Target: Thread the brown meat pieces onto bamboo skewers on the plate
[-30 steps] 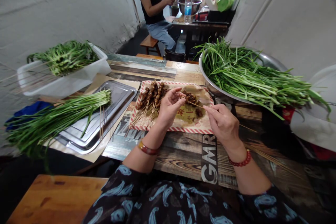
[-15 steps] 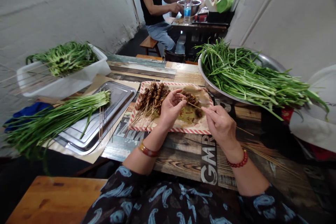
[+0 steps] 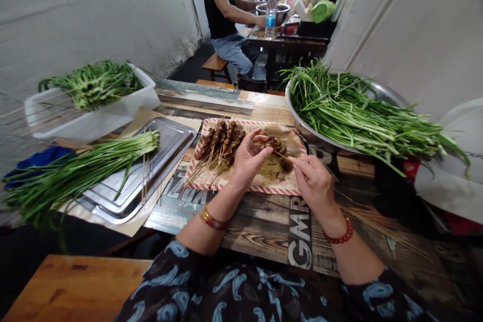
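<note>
My right hand (image 3: 315, 178) pinches a thin wooden skewer (image 3: 281, 154) that points left toward my other hand. My left hand (image 3: 249, 156) is curled at the skewer's tip, thumb and fingers drawn together. Whatever lies between those fingertips is too small and hidden to name. Both hands are over a tray (image 3: 241, 190) with a red-and-white striped rim. On its left side lie several skewers threaded with dark, sauced meat (image 3: 221, 138). Loose pieces of the same meat (image 3: 274, 145) sit just beyond my fingers, and a small clump (image 3: 286, 165) rests near my right fingertips.
Garlic chives (image 3: 362, 110) overflow a metal bowl (image 3: 298, 118) at right. More chives (image 3: 98, 161) lie across a metal tray (image 3: 128, 204) at left, behind which a white bin (image 3: 124, 110) holds skewered greens (image 3: 94, 83). Bare skewers (image 3: 388, 231) lie at right. A person (image 3: 226, 15) sits beyond.
My right hand has shifted slightly left and down with the skewer. My left hand has stayed close to the skewer's tip. The person's near arm has moved beside the far bowl.
</note>
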Available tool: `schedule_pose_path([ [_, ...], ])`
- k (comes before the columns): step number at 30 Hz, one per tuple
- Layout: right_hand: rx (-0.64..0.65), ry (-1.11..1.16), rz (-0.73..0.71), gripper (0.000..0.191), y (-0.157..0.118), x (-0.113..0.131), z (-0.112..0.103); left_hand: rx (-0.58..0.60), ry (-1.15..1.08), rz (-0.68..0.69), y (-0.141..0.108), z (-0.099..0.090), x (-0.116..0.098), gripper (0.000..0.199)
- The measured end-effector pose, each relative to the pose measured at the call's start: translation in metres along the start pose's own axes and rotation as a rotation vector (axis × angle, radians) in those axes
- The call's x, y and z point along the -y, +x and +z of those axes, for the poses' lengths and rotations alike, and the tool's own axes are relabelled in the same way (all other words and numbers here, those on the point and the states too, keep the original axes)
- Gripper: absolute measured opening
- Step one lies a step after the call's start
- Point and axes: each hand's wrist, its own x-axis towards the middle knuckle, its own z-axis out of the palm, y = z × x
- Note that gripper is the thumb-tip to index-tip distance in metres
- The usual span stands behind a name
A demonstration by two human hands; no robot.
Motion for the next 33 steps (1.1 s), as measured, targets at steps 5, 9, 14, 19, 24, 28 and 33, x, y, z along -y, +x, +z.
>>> schedule_pose_path([
  [5,-0.026,0.031,0.022,0.027,-0.0003,-0.0019,-0.0006,0.052,-0.067,-0.158,0.0024,-0.0062,-0.0026,0.044],
  [9,-0.04,0.036,0.01,0.027,-0.0005,-0.002,-0.0008,0.102,-0.123,-0.207,0.0021,-0.0068,-0.0031,0.035],
  [14,-0.031,0.026,-0.006,0.028,-0.0016,-0.004,0.0004,0.084,-0.171,-0.175,0.0005,-0.0037,-0.0021,0.03],
  [19,-0.027,0.01,-0.012,0.028,-0.0025,-0.004,0.0004,0.049,-0.167,-0.139,-0.0019,0.0003,-0.0038,0.028],
  [24,-0.031,0.035,-0.012,0.028,-0.0026,-0.004,0.0016,0.092,-0.167,-0.136,-0.0038,0.002,-0.0062,0.023],
  [28,-0.034,0.07,-0.002,0.027,-0.0022,-0.0047,0.0029,0.11,-0.178,-0.152,-0.0042,0.0014,-0.0065,0.027],
  [33,-0.04,0.092,0.004,0.027,-0.002,-0.0041,0.0024,0.114,-0.173,-0.136,-0.0036,0.0005,-0.0067,0.029],
])
